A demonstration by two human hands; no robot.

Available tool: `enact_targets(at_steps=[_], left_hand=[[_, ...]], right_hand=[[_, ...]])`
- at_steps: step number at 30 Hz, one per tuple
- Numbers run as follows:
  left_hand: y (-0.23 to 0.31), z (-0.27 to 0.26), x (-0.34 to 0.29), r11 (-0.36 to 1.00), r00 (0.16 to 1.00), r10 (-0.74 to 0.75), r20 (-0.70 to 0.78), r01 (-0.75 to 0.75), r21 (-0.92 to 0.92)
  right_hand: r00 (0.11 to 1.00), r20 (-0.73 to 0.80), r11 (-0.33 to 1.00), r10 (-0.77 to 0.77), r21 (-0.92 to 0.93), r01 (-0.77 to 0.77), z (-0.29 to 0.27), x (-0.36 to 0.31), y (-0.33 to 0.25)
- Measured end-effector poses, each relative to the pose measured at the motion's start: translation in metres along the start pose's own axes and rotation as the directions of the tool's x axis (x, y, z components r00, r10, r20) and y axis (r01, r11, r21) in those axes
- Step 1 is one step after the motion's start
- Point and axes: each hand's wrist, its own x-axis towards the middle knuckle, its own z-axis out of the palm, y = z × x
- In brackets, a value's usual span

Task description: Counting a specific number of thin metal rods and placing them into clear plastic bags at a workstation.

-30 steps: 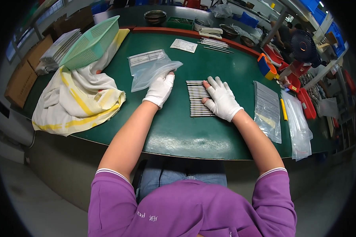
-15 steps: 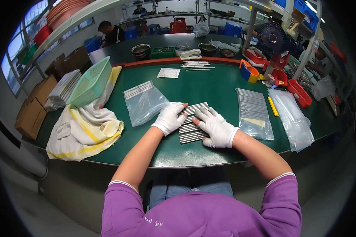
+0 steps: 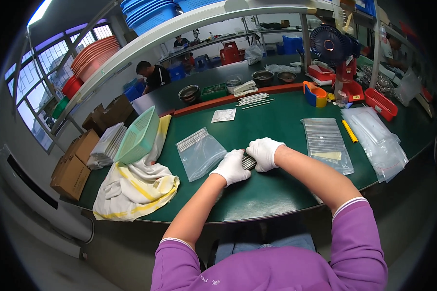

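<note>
A bundle of thin metal rods [image 3: 248, 163] is gathered between my two gloved hands at the middle of the green table. My left hand [image 3: 233, 168] closes round its left end, and my right hand [image 3: 264, 154] grips the right end. The gloves hide most of the rods. Just left of my left hand lies a clear plastic bag [image 3: 200, 154] with a few rods at its far end. To the right of my right forearm, another clear bag [image 3: 327, 144] holds a row of similar rods and a yellowish slip.
Left are a green basket [image 3: 140, 136] and a white-yellow cloth [image 3: 133, 191]. A paper slip [image 3: 224, 115] and loose rods [image 3: 254, 100] lie toward the back. Right are a yellow marker [image 3: 349, 131], plastic bags [image 3: 374, 140], an orange-blue tape dispenser [image 3: 315, 95] and red trays [image 3: 381, 104].
The rods were spread flat in a row under my hands; now they are bunched together between them. My fingers have closed round the ends. The view has tilted and shifted.
</note>
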Motion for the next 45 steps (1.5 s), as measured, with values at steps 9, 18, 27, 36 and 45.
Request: enact_targets(at_steps=[9, 18, 27, 36, 45], left_hand=[[0.030, -0.013, 0.002, 0.941, 0.921, -0.254, 0.295, 0.165, 0.294], [0.050, -0.040, -0.021, 0.965, 0.977, -0.037, 0.212, -0.020, 0.263], [0.037, -0.033, 0.023, 0.627, 0.957, 0.278, -0.081, -0.244, -0.740], [0.028, 0.008, 0.025, 0.433, 0.992, 0.081, -0.102, -0.127, -0.893], [0.020, 0.004, 0.012, 0.343, 0.985, 0.165, 0.038, -0.021, -0.939]], right_hand=[[0.957, 0.290, 0.998, 0.026, 0.041, -0.039, -0.004, 0.009, -0.006], [0.887, -0.453, 0.930, 0.083, 0.356, 0.095, 0.037, -0.037, -0.016], [0.848, -0.353, -0.012, 0.395, 0.921, 0.389, 0.043, -0.037, -0.012], [0.985, -0.154, 0.598, 0.071, 0.797, 0.082, 0.033, -0.035, 0.004], [0.934, -0.335, 0.789, 0.125, 0.605, 0.112, 0.041, -0.031, -0.013]])
